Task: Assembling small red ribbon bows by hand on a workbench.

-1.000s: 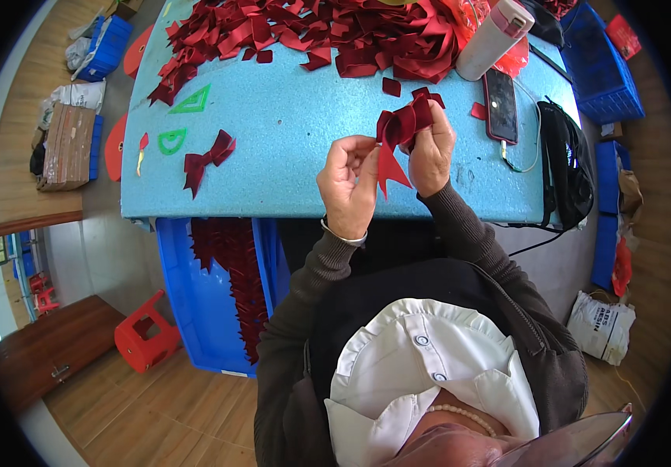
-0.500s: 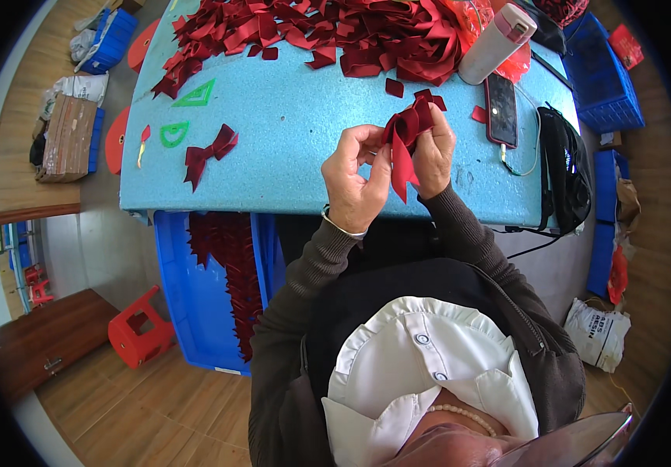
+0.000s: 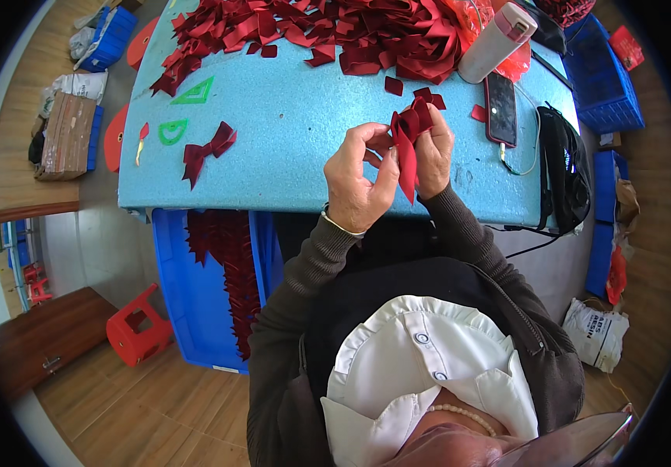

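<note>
- The left hand [image 3: 357,179] was half curled, its thumb and fingers bent in to the left edge of a dark red bow [image 3: 405,140]; whether they pinched the ribbon, I could not tell.
- The right hand [image 3: 433,159] was closed on the right side of that bow, gripping it between thumb and fingers.
- The bow was held up in front of the person, over the near part of a light blue table [image 3: 289,167], with a pointed tail hanging down between the hands.
- A finished bow [image 3: 209,154] lay on the table, well to the left of the hands.
- Near it were a green protractor [image 3: 162,132], a green set square [image 3: 198,96] and a small tool [image 3: 144,132] with a red end.
- A heap of red ribbon pieces [image 3: 382,35] spread along the far part of the table.
- To the right of the heap stood a pale bottle [image 3: 497,45]; a phone [image 3: 500,113] with a cable plugged in lay just below it.
- A black bag [image 3: 565,171] rested at the right edge.
- Below the near edge, a blue bin [image 3: 191,311] held more red ribbon [image 3: 240,288], beside a red stool [image 3: 121,336].
</note>
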The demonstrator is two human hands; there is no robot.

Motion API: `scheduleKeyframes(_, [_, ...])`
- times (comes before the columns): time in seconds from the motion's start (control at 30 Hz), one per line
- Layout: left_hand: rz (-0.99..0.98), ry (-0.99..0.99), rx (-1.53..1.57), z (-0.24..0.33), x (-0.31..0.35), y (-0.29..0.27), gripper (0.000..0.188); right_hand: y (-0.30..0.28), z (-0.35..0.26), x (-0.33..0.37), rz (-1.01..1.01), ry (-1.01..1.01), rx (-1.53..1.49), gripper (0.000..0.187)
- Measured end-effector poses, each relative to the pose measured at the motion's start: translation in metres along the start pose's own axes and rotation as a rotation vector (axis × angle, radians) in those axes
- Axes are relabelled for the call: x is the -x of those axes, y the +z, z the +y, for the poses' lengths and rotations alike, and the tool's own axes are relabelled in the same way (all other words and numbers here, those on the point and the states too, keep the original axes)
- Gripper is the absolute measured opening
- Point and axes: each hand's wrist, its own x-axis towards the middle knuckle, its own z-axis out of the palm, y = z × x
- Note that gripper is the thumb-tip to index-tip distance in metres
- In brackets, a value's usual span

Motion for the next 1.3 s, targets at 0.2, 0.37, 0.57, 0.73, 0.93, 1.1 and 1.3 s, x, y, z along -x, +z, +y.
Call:
scheduleKeyframes(0.2, [-0.018,0.011,-0.026,-0.001,-0.001,0.0,0.029,-0.003,0.006,-0.001,-0.003,0.003,0.016,0.029])
scheduleKeyframes(0.37, [-0.01,0.049,-0.07,-0.008,-0.002,-0.002,0.029,-0.002,0.007,0.0,0.017,0.029,0.015,0.029])
scheduleKeyframes(0.57, [-0.004,0.065,-0.112,-0.009,-0.003,-0.001,0.03,-0.003,0.008,0.0,0.031,0.056,0.028,0.029])
scheduleKeyframes(0.73, [-0.041,0.15,-0.231,-0.014,-0.006,-0.001,0.032,-0.004,0.011,0.001,0.036,-0.021,0.048,0.028])
scheduleKeyframes(0.93, [0.007,0.328,-0.285,-0.021,-0.015,-0.012,0.029,0.014,0.004,0.005,0.038,-0.119,0.156,0.021])
scheduleKeyframes(1.1, [0.227,-0.19,0.328,-0.017,0.0,-0.023,0.01,0.041,-0.001,0.012,0.033,-0.135,0.217,0.013])
scheduleKeyframes(1.3, [0.013,-0.298,0.312,-0.027,0.012,-0.05,0.008,0.056,0.005,0.025,0.095,-0.204,0.279,0.011])
